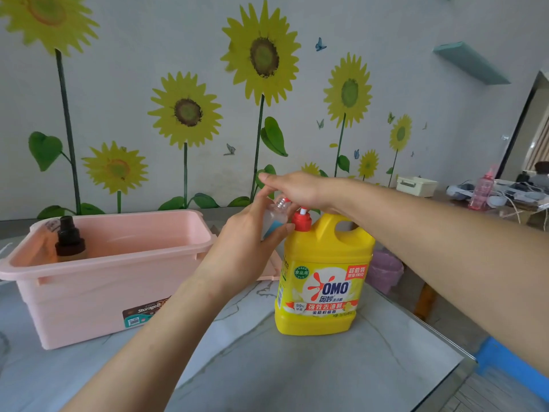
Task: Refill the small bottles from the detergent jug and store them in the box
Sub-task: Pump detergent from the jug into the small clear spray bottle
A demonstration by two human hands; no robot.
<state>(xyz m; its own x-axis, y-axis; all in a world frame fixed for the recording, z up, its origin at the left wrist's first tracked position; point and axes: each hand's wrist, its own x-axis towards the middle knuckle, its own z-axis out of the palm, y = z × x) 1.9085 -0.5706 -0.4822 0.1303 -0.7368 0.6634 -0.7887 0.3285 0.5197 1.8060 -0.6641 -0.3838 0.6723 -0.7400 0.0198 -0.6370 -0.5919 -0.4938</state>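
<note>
A yellow detergent jug [322, 275] with a red pump top [302, 220] stands on the marble table. My left hand [249, 242] grips a small clear bottle [274, 217], tilted with its open neck right at the pump spout. My right hand [292, 188] lies flat on top of the pump head, palm down, hiding most of it. To the left stands the pink storage box [118, 272], with a dark brown spray bottle [69, 240] upright in its left end.
The pink box lid [271, 267] lies behind my left hand. The table edge [463, 355] runs along the right, with a pink bin [384, 270] and a blue stool [511, 364] beyond it. A cluttered desk [505, 194] stands at the far right.
</note>
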